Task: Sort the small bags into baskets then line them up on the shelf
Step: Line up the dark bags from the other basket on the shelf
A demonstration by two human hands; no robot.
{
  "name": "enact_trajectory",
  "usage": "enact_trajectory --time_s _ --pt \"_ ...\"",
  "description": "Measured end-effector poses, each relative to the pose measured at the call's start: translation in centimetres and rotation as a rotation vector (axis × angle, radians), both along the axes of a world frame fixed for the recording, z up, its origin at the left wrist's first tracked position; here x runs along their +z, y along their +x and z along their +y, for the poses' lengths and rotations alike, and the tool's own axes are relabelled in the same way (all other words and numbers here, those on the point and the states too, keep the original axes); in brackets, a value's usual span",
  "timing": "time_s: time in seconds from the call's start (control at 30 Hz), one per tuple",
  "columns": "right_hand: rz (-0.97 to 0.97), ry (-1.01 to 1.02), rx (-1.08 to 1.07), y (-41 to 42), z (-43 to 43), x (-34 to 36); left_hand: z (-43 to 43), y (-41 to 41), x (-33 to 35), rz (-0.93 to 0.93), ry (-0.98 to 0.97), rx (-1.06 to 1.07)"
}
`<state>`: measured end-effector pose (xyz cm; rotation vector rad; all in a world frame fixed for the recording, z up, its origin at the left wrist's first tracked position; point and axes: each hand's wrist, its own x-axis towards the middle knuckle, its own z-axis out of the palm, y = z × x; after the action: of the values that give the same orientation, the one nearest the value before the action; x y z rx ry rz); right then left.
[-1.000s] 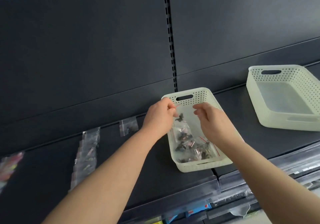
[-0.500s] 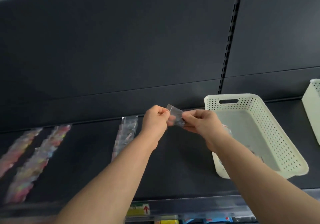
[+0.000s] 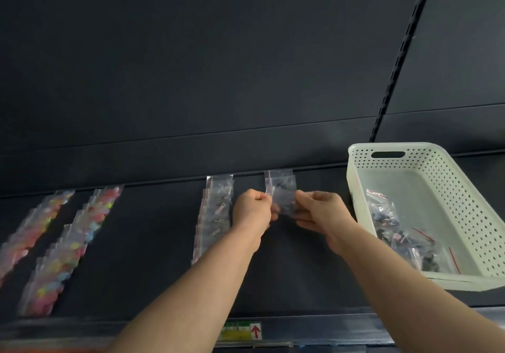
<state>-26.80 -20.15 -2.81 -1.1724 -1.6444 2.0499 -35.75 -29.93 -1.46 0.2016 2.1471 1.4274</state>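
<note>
Pinching a small clear zip bag of dark parts point(image 3: 282, 202) by its two sides, left hand point(image 3: 252, 210) and right hand point(image 3: 322, 213) both curled, near the back edge of the dark grey shelf point(image 3: 153, 243). Just behind, another clear bag point(image 3: 278, 179); just left, a row of clear bags point(image 3: 216, 216). Toward the right end, a white perforated plastic basket point(image 3: 464, 216) holding more bags point(image 3: 396, 229).

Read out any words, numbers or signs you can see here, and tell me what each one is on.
Red arrow pointing up: a sign, no words, on the white right end of the shelf-edge label.
Print on the label's green and yellow part: too blurred to read.
The basket and the lined-up bags: no lettering that can be made out.
</note>
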Motion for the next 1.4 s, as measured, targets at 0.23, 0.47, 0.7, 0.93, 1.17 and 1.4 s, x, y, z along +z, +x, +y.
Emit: enact_trajectory --time_s 0.23,0.47,0.7,0.93,1.17,1.4 --pt "-0.149 0.258 0.036 -1.0 1.0 -0.6 -0.1 -1.2 -1.9 0.195 -0.189 -0.072" --pt "-0.275 0.593 -0.089 -3.1 2.1 -2.1 1.9 -2.8 -2.6 0.270 -0.304 -0.135" --pt "-0.342 0.667 -0.147 -4.2 2.3 -3.2 3.3 -3.9 -3.9 0.398 -0.442 -0.146" --pt "-0.331 0.696 -0.151 -4.1 2.5 -2.6 3.1 -4.4 -4.1 0.422 -0.384 -0.128" --pt "-0.471 1.199 0.054 -0.8 3.5 1.9 2.8 -4.3 -0.4 0.521 -0.294 -0.302" --pt "-0.574 1.316 0.004 6.9 6.6 3.7 6.4 2.2 3.0 0.570 -0.066 -0.453"
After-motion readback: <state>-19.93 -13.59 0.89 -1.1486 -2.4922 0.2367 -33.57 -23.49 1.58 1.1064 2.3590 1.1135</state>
